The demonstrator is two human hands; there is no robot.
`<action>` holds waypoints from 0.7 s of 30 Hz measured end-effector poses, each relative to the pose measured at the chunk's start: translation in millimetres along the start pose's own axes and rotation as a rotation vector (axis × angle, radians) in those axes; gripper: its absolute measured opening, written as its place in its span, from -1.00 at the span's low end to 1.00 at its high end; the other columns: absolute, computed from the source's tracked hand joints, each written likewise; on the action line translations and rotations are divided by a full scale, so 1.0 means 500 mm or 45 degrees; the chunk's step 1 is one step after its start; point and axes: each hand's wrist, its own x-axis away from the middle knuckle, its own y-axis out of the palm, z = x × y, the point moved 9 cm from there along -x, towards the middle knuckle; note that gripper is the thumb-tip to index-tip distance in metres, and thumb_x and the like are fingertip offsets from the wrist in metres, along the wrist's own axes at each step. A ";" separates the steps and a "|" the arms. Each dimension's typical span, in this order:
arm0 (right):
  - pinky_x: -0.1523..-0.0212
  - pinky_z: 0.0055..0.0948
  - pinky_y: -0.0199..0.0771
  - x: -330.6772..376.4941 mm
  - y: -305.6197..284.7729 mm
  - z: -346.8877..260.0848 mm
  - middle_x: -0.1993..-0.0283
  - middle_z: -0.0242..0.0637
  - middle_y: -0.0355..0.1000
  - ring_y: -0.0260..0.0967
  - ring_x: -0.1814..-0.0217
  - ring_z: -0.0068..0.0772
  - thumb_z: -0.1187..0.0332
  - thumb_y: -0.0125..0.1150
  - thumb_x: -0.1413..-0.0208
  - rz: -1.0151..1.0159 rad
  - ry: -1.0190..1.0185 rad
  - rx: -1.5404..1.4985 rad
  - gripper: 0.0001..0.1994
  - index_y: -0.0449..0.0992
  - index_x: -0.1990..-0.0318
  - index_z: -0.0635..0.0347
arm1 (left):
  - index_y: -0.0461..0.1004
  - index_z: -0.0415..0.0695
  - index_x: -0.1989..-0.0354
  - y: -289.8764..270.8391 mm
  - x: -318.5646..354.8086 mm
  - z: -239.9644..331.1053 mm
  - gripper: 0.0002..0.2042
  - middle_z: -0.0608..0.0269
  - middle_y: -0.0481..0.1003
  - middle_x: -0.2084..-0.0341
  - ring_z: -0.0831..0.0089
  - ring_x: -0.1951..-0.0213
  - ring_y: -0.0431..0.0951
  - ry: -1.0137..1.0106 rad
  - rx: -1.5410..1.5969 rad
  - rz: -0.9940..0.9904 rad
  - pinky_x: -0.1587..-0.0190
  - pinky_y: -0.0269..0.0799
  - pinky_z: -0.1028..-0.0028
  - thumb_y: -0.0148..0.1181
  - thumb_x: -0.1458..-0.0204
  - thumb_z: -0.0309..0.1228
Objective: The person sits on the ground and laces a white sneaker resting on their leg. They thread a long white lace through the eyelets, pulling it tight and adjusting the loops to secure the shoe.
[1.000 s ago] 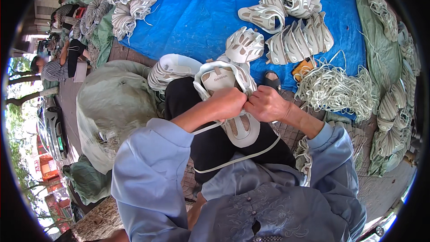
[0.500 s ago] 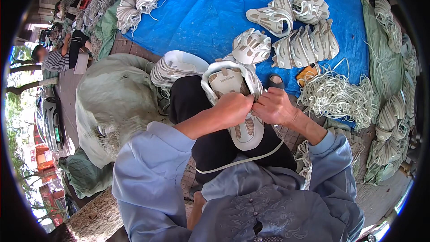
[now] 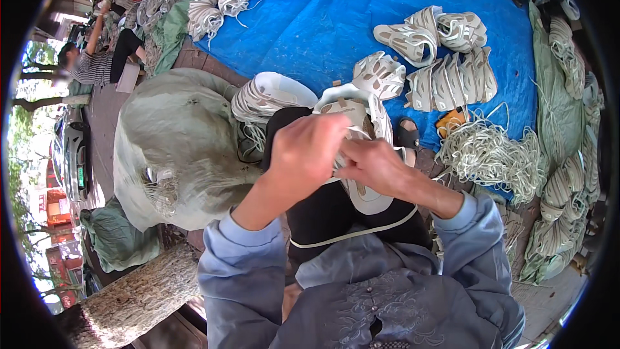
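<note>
A white and beige shoe upper [image 3: 374,200] rests toe toward me on my black-trousered knees, its collar at the far end. Over its lacing area, my left hand [image 3: 307,152] is raised and closed, slightly blurred. A short pale strip of shoelace shows by its fingertips. My right hand [image 3: 381,167] bends across the middle of the upper, fingers curled in a pinch. What lies between those fingers is hidden. A long loop of off-white shoelace [image 3: 352,238] hangs over my lap below the toe.
Stacked shoe uppers [image 3: 452,81] lie on a blue tarp [image 3: 310,13] ahead. A tangled heap of laces [image 3: 494,155] is at right, beside an orange item [image 3: 451,120]. To my left are nested uppers [image 3: 268,100] and a bulky pale sack [image 3: 181,136]. Another person [image 3: 97,68] sits far left.
My left hand has lifted up and left from the upper, away from the right hand. My right hand has shifted slightly left and down. The view has moved a little, too.
</note>
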 end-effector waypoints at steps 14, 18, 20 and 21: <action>0.62 -0.58 0.14 0.006 0.082 0.108 0.61 -0.34 0.31 0.19 0.64 -0.53 0.31 0.16 0.11 -0.112 0.476 -1.640 -0.75 0.48 0.29 0.28 | 0.35 -0.24 0.42 0.043 0.015 -0.090 -0.95 0.22 0.50 0.57 0.55 0.47 0.52 -0.663 0.652 0.164 0.46 0.40 0.60 -0.07 0.00 -0.58; 0.74 -0.59 -0.19 -0.013 0.066 0.150 0.83 -0.48 0.00 -0.15 0.82 -0.65 0.25 0.10 0.03 0.005 0.426 -1.913 -0.74 0.43 0.56 0.30 | 0.27 -0.28 0.15 0.109 0.125 -0.178 -0.77 0.08 0.47 0.33 0.46 0.28 0.50 -1.101 1.343 0.424 0.30 0.40 0.51 -0.03 -0.02 -0.48; 0.76 -0.58 -0.20 -0.037 0.050 0.142 0.83 -0.49 0.00 -0.16 0.82 -0.66 0.25 0.12 0.03 -0.019 0.467 -1.796 -0.74 0.42 0.56 0.29 | 0.19 -0.31 0.05 0.133 0.172 -0.141 -0.65 -0.02 0.39 0.17 0.27 0.14 0.43 -1.028 1.102 0.211 0.11 0.34 0.44 0.01 0.00 -0.43; 0.76 -0.57 -0.21 -0.051 0.039 0.137 0.83 -0.49 0.00 -0.16 0.83 -0.66 0.25 0.12 0.04 -0.029 0.493 -1.734 -0.74 0.42 0.57 0.29 | 0.20 -0.32 0.06 0.123 0.177 -0.100 -0.62 -0.04 0.37 0.16 0.20 0.10 0.40 -0.900 0.731 0.119 0.07 0.31 0.37 0.05 0.03 -0.39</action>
